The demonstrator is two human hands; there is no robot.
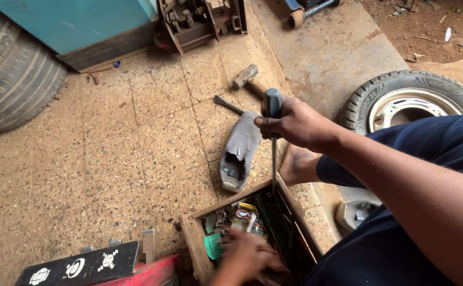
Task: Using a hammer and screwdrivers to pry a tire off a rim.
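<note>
My right hand (295, 124) is closed around the dark handle of a long screwdriver (272, 103). It holds the tool upright, and the thin shaft runs down into a wooden box (194, 238) on the floor. My left hand (247, 257) reaches into that box from below. Its fingers are spread over small packets and a green piece (213, 246), and it is a little blurred. I see nothing gripped in it. My bare foot (300, 164) rests just beyond the box.
A grey shoe (239, 148) lies by the box and another shoe (353, 214) to its right. Farther off lie a hammer (247, 77) and a metal bar (228, 104). A wheel with tyre (406, 100) is at right, a large tyre (14, 79) at left, and a red and black tool (83, 267) in front.
</note>
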